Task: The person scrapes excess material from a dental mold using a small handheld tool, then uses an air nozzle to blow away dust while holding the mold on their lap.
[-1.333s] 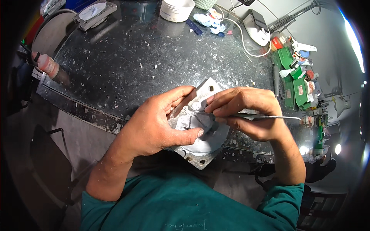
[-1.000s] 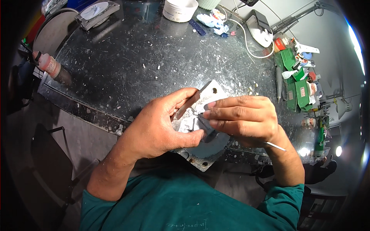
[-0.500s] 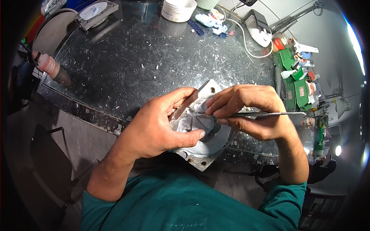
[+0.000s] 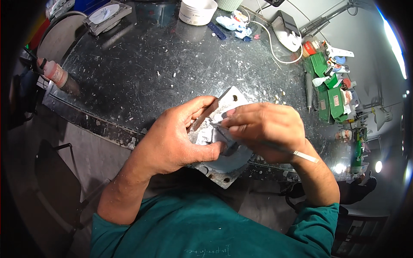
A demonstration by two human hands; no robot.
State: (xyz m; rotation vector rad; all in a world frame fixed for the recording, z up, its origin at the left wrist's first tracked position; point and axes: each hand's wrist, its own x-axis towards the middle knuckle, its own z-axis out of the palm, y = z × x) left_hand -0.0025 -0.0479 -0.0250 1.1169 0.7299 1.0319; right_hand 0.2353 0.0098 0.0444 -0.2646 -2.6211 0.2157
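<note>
Left hand [image 4: 172, 141] is gripping mould [image 4: 228, 163]; right hand [image 4: 270, 130] is swinging held tool [image 4: 305, 156] to 4 o'clock, changing working angle.

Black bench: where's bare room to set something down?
The widest open patch of bench, lightly flecked, lies between the pink bottle, white tub and left hand. Crowded: the right side, with green boxes; white crumbs litter beyond the right hand.

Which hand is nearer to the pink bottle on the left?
Left. The left hand, gripping the grey frame, is to the right of the pink bottle, not touching it; the right hand, holding a slim tool, is farther right.
</note>
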